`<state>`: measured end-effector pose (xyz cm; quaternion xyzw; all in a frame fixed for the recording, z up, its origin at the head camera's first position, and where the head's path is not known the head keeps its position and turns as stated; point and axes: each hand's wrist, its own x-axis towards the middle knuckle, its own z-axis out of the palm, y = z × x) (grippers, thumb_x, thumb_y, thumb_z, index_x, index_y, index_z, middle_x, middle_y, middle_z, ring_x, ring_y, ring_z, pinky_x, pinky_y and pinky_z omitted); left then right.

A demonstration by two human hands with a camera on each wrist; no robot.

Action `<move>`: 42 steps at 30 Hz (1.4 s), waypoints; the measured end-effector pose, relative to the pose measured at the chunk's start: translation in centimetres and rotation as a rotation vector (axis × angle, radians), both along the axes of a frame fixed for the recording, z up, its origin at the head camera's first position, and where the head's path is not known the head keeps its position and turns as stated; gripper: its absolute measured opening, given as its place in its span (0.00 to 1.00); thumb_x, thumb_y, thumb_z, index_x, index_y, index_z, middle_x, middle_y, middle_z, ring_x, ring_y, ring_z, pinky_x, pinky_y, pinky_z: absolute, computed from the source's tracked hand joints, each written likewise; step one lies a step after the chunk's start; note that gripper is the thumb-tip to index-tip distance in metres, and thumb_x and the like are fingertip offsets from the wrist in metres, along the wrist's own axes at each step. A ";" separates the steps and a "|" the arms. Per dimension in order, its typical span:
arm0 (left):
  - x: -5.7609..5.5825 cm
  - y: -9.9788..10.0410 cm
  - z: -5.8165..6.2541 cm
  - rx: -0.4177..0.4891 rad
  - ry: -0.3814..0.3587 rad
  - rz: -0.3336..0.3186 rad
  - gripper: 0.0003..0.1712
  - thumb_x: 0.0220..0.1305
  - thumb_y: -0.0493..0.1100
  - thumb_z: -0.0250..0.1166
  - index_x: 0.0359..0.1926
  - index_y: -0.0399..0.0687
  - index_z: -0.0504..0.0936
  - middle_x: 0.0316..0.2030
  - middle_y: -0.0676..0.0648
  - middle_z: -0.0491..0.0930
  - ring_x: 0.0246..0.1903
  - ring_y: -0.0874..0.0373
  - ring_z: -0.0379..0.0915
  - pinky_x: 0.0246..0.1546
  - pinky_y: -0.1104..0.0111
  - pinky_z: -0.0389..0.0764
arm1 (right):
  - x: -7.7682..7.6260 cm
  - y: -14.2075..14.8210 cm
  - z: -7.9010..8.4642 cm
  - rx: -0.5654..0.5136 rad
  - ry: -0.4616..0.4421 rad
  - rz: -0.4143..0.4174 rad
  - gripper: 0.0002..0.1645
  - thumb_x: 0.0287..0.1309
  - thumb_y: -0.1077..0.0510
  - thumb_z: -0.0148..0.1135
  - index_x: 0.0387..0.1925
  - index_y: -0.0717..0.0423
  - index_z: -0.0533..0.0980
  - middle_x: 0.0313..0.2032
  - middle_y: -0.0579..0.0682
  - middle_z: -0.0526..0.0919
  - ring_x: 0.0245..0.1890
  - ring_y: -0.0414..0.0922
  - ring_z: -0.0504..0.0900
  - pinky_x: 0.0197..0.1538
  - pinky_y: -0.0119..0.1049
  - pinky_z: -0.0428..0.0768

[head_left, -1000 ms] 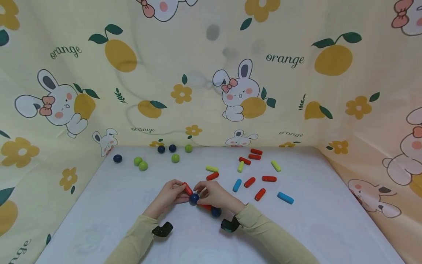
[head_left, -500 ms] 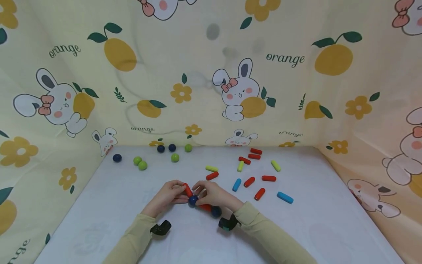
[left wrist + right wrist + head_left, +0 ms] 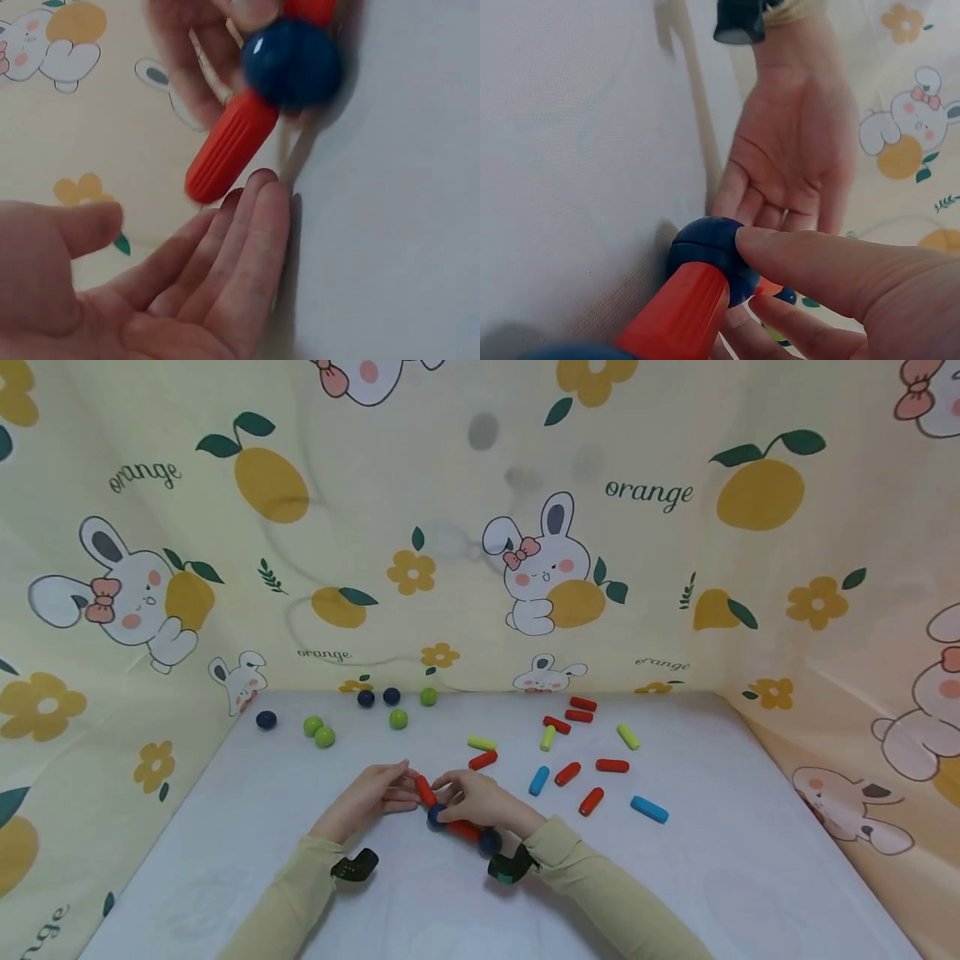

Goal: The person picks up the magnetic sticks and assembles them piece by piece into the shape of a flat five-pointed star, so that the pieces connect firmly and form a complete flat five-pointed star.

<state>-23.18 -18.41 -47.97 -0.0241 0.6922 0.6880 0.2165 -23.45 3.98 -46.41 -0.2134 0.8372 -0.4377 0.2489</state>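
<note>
My right hand (image 3: 486, 797) pinches a dark blue ball (image 3: 705, 244) between thumb and fingers. Two red ribbed rods join this ball: one red rod (image 3: 232, 146) points out toward my left hand, and the other red rod (image 3: 676, 315) runs back to a second dark blue ball (image 3: 490, 841) near the right wrist. Together they form a chain just above or on the white table. My left hand (image 3: 202, 292) lies palm up beside the free end of the first rod, its fingers extended and holding nothing. Any contact between its fingertips and that rod is unclear.
Loose green balls (image 3: 324, 737) and dark blue balls (image 3: 266, 720) lie at the back left of the table (image 3: 225, 860). Scattered to the right are several red rods (image 3: 612, 766), yellow-green rods (image 3: 627, 737) and blue rods (image 3: 649, 809). A printed curtain (image 3: 450, 527) surrounds the table.
My left hand has released the free red rod and drawn slightly left, its fingers now straightened. My right hand has shifted a little left and still pinches the ball.
</note>
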 end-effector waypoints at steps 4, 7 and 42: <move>-1.4 -0.8 1.2 -0.047 0.042 0.076 0.30 0.74 0.53 0.47 0.58 0.28 0.70 0.50 0.32 0.76 0.47 0.45 0.78 0.50 0.58 0.78 | 0.0 0.1 0.0 -0.016 -0.014 0.008 0.24 0.54 0.59 0.70 0.53 0.51 0.75 0.41 0.44 0.81 0.40 0.43 0.78 0.47 0.41 0.77; -2.9 -1.4 2.1 -0.053 0.112 0.174 0.30 0.74 0.52 0.46 0.59 0.28 0.69 0.54 0.32 0.74 0.52 0.43 0.74 0.55 0.57 0.74 | 0.1 0.2 0.0 -0.027 -0.019 0.011 0.24 0.54 0.59 0.70 0.53 0.51 0.76 0.41 0.45 0.81 0.40 0.43 0.77 0.47 0.41 0.77; -6.4 -1.2 -0.6 -0.440 0.330 0.172 0.19 0.62 0.36 0.64 0.55 0.42 0.78 0.54 0.41 0.75 0.51 0.48 0.71 0.54 0.57 0.73 | 0.3 0.6 -0.5 -0.040 -0.024 0.026 0.24 0.55 0.60 0.69 0.54 0.50 0.75 0.41 0.44 0.81 0.39 0.42 0.78 0.45 0.37 0.77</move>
